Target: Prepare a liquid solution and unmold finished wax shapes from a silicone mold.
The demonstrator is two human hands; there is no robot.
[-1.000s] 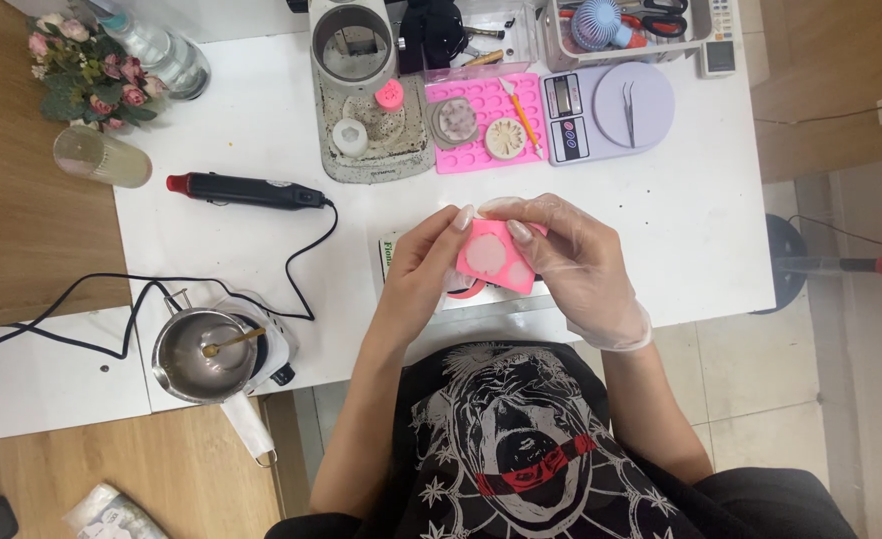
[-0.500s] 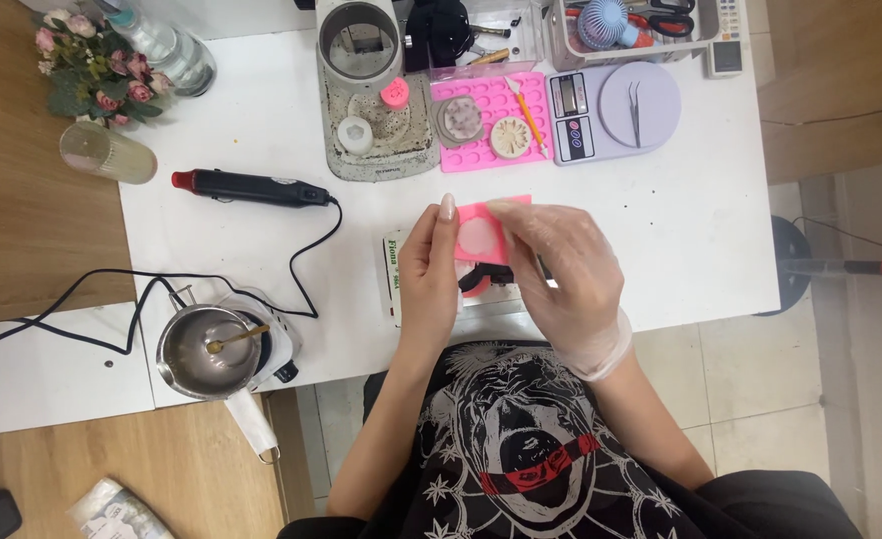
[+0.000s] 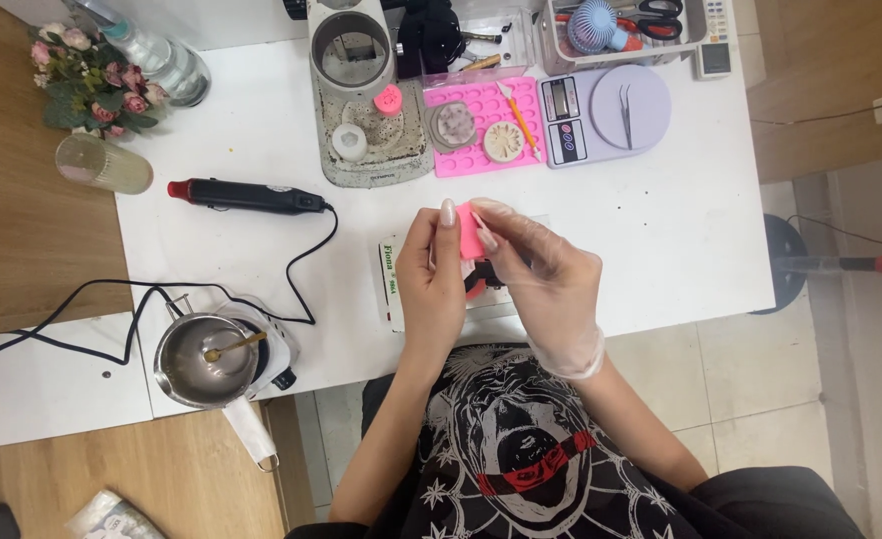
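Both of my hands hold a small pink silicone mould [image 3: 469,234] above the front middle of the white table [image 3: 660,230]. My bare left hand [image 3: 431,279] grips its left side, thumb up along the edge. My right hand [image 3: 541,269], in a clear thin glove, pinches its right side with the fingertips. The mould is turned edge-on, so its face is hidden. Under my hands lies a flat box or card [image 3: 393,284] with a red and black item partly covered.
A black heat gun [image 3: 246,196] with its cord lies to the left. A metal melting pot [image 3: 206,357] with a spoon sits front left. At the back: a grey tray [image 3: 371,140], pink mould sheet [image 3: 481,125], lilac scale [image 3: 610,110], plastic cup [image 3: 101,165], flowers [image 3: 86,85].
The pink mould has turned from face-up to edge-on between my fingers. My hands have drawn closer together and shifted slightly left.
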